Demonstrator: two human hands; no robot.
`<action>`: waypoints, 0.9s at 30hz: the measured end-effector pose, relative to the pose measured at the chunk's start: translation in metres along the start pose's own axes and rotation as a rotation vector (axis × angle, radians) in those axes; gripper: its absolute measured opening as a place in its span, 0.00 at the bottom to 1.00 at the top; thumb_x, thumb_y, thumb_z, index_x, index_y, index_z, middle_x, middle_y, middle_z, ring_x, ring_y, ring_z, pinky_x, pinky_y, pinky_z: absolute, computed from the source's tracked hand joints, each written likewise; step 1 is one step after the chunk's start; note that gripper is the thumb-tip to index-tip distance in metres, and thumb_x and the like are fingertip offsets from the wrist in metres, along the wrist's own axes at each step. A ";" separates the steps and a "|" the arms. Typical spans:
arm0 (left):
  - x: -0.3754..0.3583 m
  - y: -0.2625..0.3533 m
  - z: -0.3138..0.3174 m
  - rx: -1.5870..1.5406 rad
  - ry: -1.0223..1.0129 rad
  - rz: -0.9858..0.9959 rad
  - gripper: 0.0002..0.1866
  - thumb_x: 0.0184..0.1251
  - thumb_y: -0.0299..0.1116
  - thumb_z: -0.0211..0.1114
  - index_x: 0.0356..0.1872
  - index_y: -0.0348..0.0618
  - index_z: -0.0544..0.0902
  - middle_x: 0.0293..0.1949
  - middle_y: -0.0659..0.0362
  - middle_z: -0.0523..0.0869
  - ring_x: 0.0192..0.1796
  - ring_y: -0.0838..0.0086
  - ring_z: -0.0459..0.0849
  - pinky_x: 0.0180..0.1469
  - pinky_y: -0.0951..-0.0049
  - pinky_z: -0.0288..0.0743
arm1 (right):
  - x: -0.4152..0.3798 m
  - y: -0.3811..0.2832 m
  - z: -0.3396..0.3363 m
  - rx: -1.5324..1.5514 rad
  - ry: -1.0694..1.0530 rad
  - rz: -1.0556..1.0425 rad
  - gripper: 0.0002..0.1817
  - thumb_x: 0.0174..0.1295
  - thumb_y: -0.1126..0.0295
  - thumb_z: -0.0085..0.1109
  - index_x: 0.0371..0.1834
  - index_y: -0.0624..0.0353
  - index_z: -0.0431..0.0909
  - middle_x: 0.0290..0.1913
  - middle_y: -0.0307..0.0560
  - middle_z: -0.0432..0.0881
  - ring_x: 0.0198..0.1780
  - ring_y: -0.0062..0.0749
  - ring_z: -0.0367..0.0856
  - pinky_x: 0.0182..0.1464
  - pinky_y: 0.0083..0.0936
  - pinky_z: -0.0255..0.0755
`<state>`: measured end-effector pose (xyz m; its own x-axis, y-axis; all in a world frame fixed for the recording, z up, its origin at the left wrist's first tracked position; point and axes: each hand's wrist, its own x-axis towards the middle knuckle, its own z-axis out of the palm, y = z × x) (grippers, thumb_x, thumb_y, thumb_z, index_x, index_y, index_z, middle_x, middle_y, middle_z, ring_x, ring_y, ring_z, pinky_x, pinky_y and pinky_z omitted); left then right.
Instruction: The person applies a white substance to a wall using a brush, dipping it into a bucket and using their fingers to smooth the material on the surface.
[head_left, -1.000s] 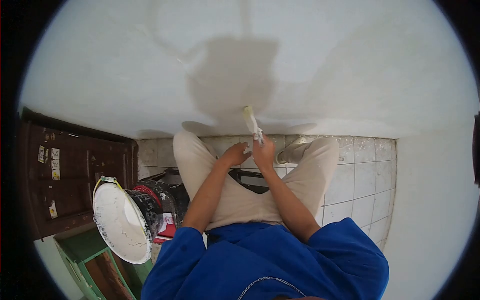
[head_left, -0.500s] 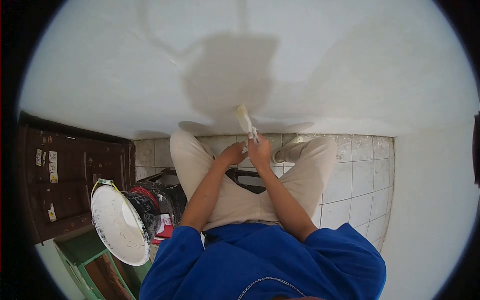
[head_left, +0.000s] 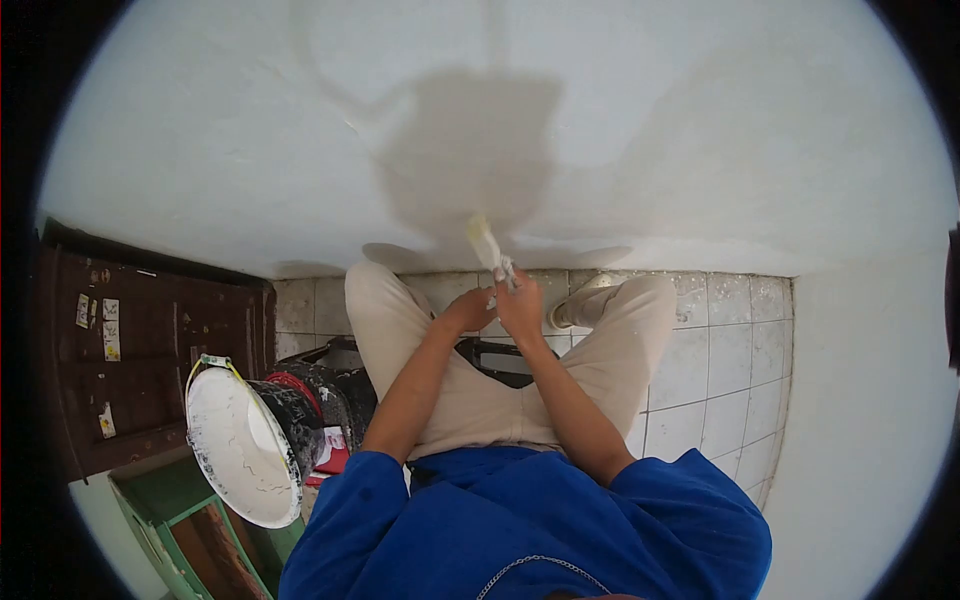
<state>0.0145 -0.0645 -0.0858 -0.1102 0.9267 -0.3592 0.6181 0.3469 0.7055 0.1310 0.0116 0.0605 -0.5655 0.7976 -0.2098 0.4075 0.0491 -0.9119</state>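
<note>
My right hand (head_left: 520, 306) is wrapped around the handle of a paintbrush (head_left: 484, 243). Its pale, yellowish bristles point up toward the white wall (head_left: 240, 150), overlapping its lower part in this view. White paint marks the brush near my fingers. Just left of it, my left hand (head_left: 470, 311) is closed, fingertips close to the lower end of the handle. Something white shows at those fingertips; I cannot tell what it is. Both hands are between my knees, above the tiled floor (head_left: 681, 365).
At my left stands a paint-smeared bucket (head_left: 222, 415), white inside, with a wire handle. Behind it are a dark brown door (head_left: 150, 375) with stickers and a green wooden frame (head_left: 150, 520). A black stool (head_left: 500, 358) is under me. Another wall (head_left: 860, 400) rises at the right.
The brush tip has shifted slightly left and down, tilting a little. Both hands keep nearly the same place. The whole view has moved slightly.
</note>
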 end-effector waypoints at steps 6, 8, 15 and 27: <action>-0.018 0.033 -0.018 0.034 0.030 -0.103 0.23 0.61 0.43 0.61 0.51 0.36 0.73 0.45 0.43 0.81 0.51 0.51 0.78 0.54 0.56 0.71 | 0.016 0.035 0.015 0.034 0.069 -0.047 0.13 0.65 0.67 0.53 0.44 0.66 0.80 0.19 0.52 0.77 0.21 0.29 0.76 0.26 0.29 0.69; -0.013 0.025 -0.014 0.000 0.036 -0.062 0.24 0.61 0.44 0.61 0.51 0.36 0.74 0.44 0.43 0.81 0.50 0.51 0.78 0.53 0.56 0.71 | 0.009 -0.007 0.000 0.113 0.130 -0.106 0.13 0.65 0.66 0.54 0.43 0.65 0.80 0.19 0.52 0.77 0.21 0.26 0.74 0.26 0.28 0.68; -0.017 0.028 -0.017 0.032 0.000 -0.098 0.26 0.62 0.46 0.60 0.53 0.36 0.73 0.49 0.42 0.79 0.54 0.51 0.77 0.54 0.57 0.71 | 0.004 0.028 0.007 -0.055 0.114 -0.058 0.14 0.65 0.65 0.54 0.46 0.64 0.79 0.22 0.56 0.78 0.23 0.30 0.73 0.29 0.31 0.69; -0.012 0.026 -0.013 -0.011 0.018 -0.048 0.27 0.63 0.45 0.59 0.55 0.34 0.72 0.51 0.41 0.79 0.56 0.50 0.76 0.58 0.59 0.69 | -0.011 -0.031 -0.015 0.073 0.188 -0.116 0.13 0.65 0.67 0.54 0.45 0.65 0.80 0.22 0.57 0.78 0.21 0.33 0.70 0.29 0.30 0.68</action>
<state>0.0218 -0.0650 -0.0555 -0.1540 0.9114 -0.3816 0.6034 0.3926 0.6941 0.1355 0.0110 0.0963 -0.4593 0.8874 -0.0392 0.2910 0.1086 -0.9505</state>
